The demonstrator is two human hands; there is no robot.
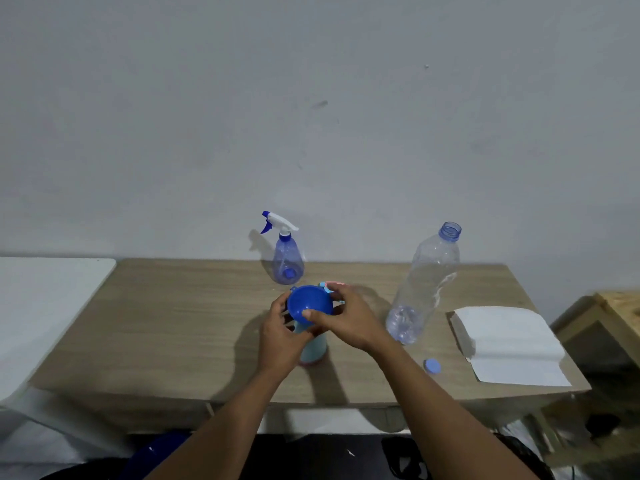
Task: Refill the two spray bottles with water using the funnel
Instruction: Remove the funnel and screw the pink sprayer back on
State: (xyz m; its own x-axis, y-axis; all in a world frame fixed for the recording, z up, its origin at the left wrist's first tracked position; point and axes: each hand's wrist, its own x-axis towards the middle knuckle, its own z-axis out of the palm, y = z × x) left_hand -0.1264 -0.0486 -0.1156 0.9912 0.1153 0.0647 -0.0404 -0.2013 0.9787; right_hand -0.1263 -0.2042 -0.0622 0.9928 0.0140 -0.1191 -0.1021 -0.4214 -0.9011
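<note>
Both hands [311, 323] on blue funnel [309, 303], seemingly atop pale bottle [313, 351].

Grey wall [311, 98], wooden table [173, 323]

Two bare forearms — no sleeves, rings or watch visible.
</note>
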